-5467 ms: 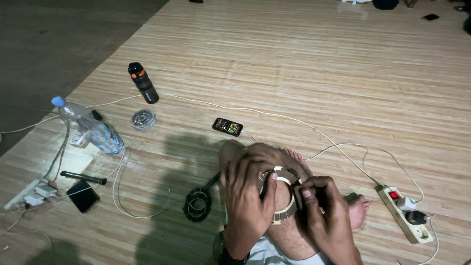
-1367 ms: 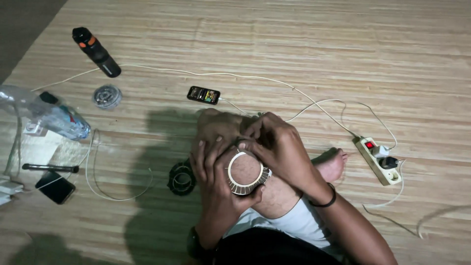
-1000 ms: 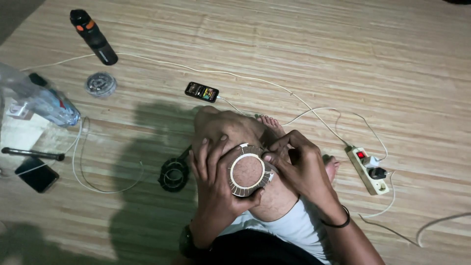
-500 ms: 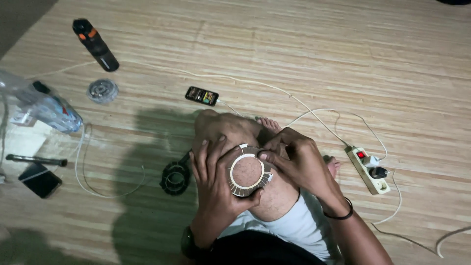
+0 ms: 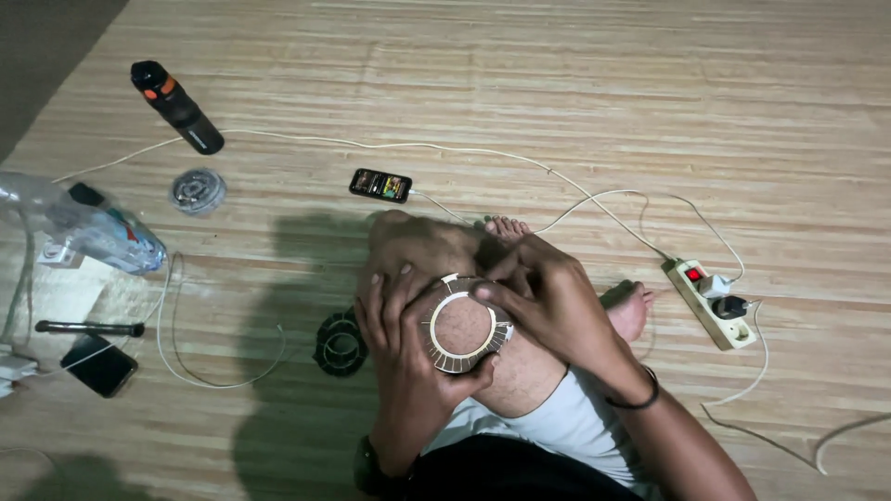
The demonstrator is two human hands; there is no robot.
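Seated person is resting a pale slotted ring (image 5: pixel 461 325) on the bent knee (image 5: pixel 436 269), the left hand (image 5: pixel 408 357) cupping its left and lower rim with fingers curled, the right hand (image 5: pixel 548 297) pinching its upper right edge.

Pale slotted ring (image 5: pixel 461 325) lies flat on knee.
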